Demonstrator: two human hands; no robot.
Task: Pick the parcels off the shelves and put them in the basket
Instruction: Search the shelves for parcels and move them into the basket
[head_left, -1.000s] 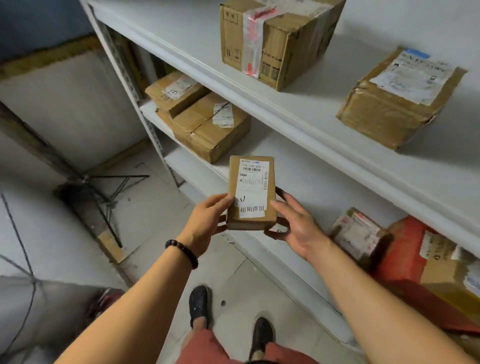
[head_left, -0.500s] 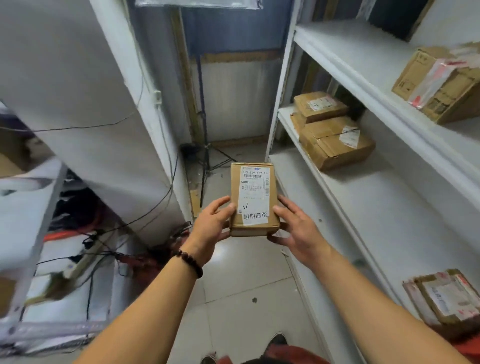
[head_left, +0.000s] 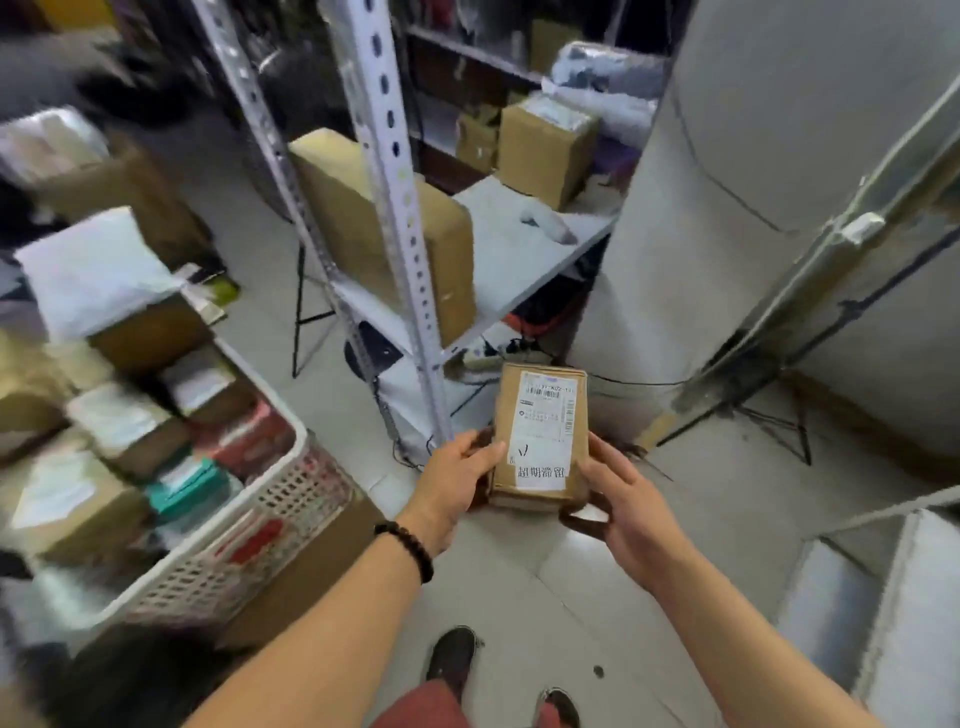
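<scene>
Cardboard parcel btwn L hand & R hand, fingers round its sides.

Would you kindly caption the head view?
Left hand and right hand hold a labelled parcel; the filled white basket sits at left.

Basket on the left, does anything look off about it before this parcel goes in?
The basket is heaped: parcels stack well above its rim, several tilted, so it looks overfull. That side is blurred, so damage cannot be judged. The small parcel held by the left hand and right hand looks intact, label flat.
</scene>
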